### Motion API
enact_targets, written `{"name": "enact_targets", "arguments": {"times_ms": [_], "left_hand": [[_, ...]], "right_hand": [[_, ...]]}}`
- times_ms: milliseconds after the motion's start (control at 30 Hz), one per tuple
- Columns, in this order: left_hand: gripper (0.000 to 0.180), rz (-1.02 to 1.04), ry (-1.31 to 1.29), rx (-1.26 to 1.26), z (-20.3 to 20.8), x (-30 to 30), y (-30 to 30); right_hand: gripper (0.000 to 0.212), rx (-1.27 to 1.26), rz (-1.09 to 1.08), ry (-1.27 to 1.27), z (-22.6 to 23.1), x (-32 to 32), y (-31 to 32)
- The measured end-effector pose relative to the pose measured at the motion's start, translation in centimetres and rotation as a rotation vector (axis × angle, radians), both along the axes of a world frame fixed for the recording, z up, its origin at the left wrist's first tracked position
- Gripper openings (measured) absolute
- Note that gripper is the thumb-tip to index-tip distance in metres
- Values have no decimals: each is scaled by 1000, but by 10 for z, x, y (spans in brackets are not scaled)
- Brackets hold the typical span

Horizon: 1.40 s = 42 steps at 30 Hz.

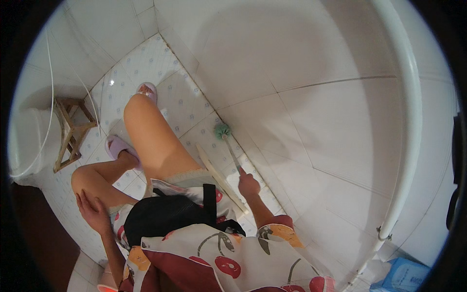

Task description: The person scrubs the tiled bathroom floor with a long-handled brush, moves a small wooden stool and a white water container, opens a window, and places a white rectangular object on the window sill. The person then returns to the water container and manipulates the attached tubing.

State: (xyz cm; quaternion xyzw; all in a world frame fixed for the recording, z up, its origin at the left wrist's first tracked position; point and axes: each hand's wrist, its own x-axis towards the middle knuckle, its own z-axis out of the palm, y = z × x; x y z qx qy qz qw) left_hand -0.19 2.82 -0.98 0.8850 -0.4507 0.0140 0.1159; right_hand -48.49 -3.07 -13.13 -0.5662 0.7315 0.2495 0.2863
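Green, round, bristly-headed scrubbing brush [223, 130] with long slim handle [232, 155]: head down at the seam between floor and wall, forward and to the right of the bent legs; contact with the wall itself not possible to tell. Right hand [249, 185]: fingers wrapped narrowly around the near end of the handle, forearm stretched forward from a wide patterned sleeve [279, 228]. Left hand [92, 210]: fingers extended and slightly apart, laid on the bare left leg [104, 182] near the knee. Floor of glossy white tiles with small blue motifs [185, 102]. Wall of large white tiles with darkened joints [340, 131]. Pair of lilac open-toed slippers [120, 147], one on each foot. Long, narrow cream-coloured bar [217, 176], between right thigh and right hand. Black cloth item [163, 219], across the lap, above a loose off-white garment with red cherry print [209, 248]. Brown wooden stool frame [73, 131], to the left, beside a rounded white tub [31, 136]; thin white hose [51, 100] looped in front of the tub. Thick, curved white pipe [411, 97], along the right side. Blue package [404, 276], at lower right.
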Motion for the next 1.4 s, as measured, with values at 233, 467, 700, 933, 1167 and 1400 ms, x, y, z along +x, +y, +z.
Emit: {"name": "enact_targets", "arguments": {"times_ms": [233,467,700,933,1167,1400], "left_hand": [[46,-31,18,-26,1,-7,-11],[49,-47,3,-32,0,-3,-8],[49,103,-1,25,6,-1,4],[51,100,59,-5,8,-9,-9],[53,108,52,-2,16,-16,-16],[54,119,26,16,12,-10,-11]], "right_hand": [[42,-35,36,-55,5,32,-45],[46,51,227,113,2,-19,-5],[49,6,226,70,-16,-34,23],[46,-224,309,-94,-63,51,-128],[40,-314,220,-291,-44,121,-216],[43,-261,163,-230,-29,-14,-42]]}}
